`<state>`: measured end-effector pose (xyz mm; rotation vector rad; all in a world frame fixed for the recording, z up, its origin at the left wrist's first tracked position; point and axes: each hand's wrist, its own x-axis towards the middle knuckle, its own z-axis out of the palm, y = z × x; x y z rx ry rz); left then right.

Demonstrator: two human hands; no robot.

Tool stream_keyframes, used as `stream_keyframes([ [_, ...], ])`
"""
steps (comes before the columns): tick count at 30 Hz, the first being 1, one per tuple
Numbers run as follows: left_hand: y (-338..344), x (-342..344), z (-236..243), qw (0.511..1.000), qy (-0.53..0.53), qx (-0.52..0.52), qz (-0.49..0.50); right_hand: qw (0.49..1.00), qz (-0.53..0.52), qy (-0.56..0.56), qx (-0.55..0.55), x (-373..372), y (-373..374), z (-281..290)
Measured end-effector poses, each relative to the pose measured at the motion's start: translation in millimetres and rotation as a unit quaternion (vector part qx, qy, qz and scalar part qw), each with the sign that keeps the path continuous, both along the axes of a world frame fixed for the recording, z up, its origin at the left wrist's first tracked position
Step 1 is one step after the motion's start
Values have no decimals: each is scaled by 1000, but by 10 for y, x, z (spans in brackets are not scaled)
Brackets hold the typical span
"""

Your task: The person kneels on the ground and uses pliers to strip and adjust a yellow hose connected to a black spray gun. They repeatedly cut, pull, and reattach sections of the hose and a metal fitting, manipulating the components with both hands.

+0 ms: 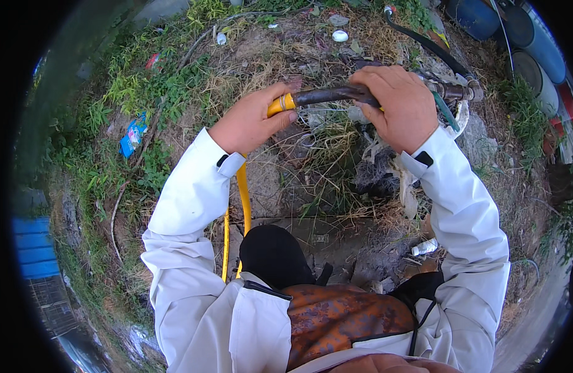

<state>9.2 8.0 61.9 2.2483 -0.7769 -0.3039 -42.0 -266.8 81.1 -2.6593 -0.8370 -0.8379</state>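
Note:
My left hand [249,121] is closed round the end of a yellow hose [244,196], which runs down past my left sleeve toward the ground. A thin metal clamp [282,102] circles the yellow end, where a dark, bent hose piece [324,96] joins it. My right hand [399,102] wraps over the other end of that dark piece, fingers on top and thumb below. Just right of the right hand is a rusty metal pipe fitting [457,92]; whether the dark piece connects to it is hidden. A green strip [445,112] hangs beside the fitting.
A black hose [426,42] curves down to the fitting from the far side. Blue barrels [538,43] stand at the far right. Dry grass [336,161], weeds and litter cover the ground, with a blue wrapper [133,135] at left and a white bottle [424,247] near my right sleeve.

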Motion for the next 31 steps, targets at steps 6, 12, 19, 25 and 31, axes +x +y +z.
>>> stream_keyframes([
  [6, -8, -96, -64, 993, -103, 17, 56, 997, 23, 18, 66, -295, 16, 50],
  [12, 390, -162, -418, 989, 130, -67, -2, 974, 41, 174, 139, -750, 172, -92],
  [19, -9, -465, -486, 912, 280, -300, 20, 972, -42, 218, 81, -962, 166, -727],
  [25, -349, -623, -462, 833, 436, -334, 72, 988, -66, 125, 55, -900, -50, -796],
  [31, -727, -810, -655, 784, 554, -277, 41, 845, 77, 333, 411, -1008, 5, -757],
])
